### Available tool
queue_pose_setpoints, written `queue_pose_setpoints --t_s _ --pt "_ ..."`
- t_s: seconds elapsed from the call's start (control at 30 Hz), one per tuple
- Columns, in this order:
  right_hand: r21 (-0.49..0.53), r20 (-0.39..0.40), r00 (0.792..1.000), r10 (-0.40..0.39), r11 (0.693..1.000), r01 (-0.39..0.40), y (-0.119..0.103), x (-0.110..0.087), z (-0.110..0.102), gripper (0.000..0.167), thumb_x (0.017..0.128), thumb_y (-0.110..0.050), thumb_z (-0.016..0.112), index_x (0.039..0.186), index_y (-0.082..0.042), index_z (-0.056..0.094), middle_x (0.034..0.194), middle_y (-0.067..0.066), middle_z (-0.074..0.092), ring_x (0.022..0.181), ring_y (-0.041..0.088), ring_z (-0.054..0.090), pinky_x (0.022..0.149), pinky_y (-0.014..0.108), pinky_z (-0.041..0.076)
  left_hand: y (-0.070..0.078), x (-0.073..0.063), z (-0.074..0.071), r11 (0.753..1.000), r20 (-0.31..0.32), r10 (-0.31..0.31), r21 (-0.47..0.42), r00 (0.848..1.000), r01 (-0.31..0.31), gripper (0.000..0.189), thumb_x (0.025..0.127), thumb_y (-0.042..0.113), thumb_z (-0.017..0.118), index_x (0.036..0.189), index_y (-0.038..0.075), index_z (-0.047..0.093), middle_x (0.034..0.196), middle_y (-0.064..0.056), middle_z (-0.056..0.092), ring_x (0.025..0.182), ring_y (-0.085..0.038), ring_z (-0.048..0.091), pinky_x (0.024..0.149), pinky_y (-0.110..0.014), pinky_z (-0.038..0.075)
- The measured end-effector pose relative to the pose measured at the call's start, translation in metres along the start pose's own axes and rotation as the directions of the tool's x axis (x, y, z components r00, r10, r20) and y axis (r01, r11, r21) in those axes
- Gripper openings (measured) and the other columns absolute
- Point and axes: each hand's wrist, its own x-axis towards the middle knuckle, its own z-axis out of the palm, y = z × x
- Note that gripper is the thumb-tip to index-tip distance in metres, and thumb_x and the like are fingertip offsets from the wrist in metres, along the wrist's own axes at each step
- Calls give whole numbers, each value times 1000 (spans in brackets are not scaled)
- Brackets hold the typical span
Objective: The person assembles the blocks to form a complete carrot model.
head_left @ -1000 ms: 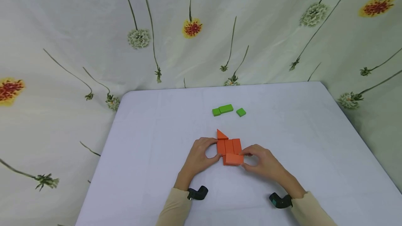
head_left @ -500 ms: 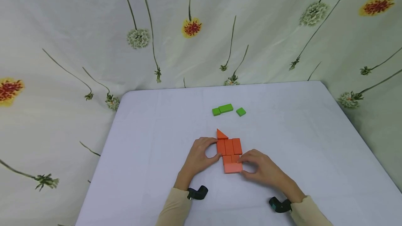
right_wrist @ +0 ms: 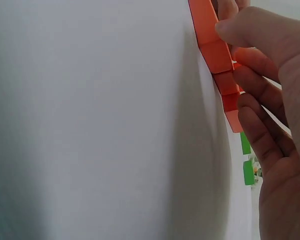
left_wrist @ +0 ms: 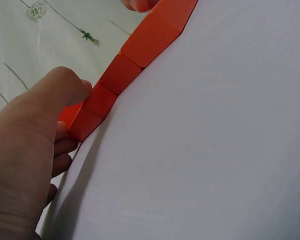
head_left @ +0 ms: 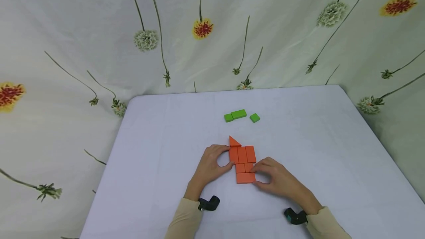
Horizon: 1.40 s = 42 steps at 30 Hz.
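Several orange blocks lie flat against one another in the head view. A triangular block (head_left: 234, 142) tops the group, above a row of upright rectangular blocks (head_left: 242, 155). Below them come two small blocks (head_left: 240, 168) and a wide rectangular block (head_left: 245, 178) at the near end. My left hand (head_left: 210, 163) holds the leftmost upright block (head_left: 233, 155) between thumb and index finger. From the right side, my right hand (head_left: 279, 176) pinches the wide block's right end, its thumb (right_wrist: 235, 30) on the near face in the right wrist view.
Beyond the orange group lie a long green block (head_left: 238, 114), a small green block (head_left: 228, 117) touching it, and another small green block (head_left: 254, 117) to the right. A white cloth covers the table (head_left: 166, 132); a flowered curtain (head_left: 99, 17) hangs behind.
My right hand has drawn the wide orange block nearer, off the two small blocks it covered, and it now lies flat against their near side. The left hand has stayed put.
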Motion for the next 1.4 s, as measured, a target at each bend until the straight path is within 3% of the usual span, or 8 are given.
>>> queue_pose_setpoints --t_s 0.77,1.0,1.23,1.4 --pt "-39 -51 997 -50 998 48 0 2 5 31 74 -14 91 100 -17 76 103 -11 68 100 8 62 87 26 57 -1 1 -1 1000 3 -1 -8 1000 1 46 87 33 82 128 14 70 126 2 71 121 -18 61 107 -42 48" --pt "-52 -17 1000 -17 999 16 -3 4 0 31 76 -17 91 104 -18 77 104 -10 68 101 8 62 87 30 58 -1 0 -1 1000 -8 11 -2 1000 -11 46 86 32 82 127 13 70 125 2 72 119 -17 62 105 -42 49" --pt "-36 -28 999 -22 999 21 -6 18 -8 33 79 -21 90 108 -16 77 105 -7 70 103 8 61 86 27 58 -1 0 -1 1000 8 -3 -11 1000 3 46 88 33 81 128 14 70 126 2 71 120 -17 61 107 -42 48" --pt "-51 -63 998 24 998 -27 -6 35 -15 31 82 -18 88 110 -12 76 105 -3 71 103 12 63 87 31 59 -1 0 -1 1000 -1 10 -6 1000 -10 46 87 34 81 127 14 70 125 2 71 119 -17 62 105 -42 48"
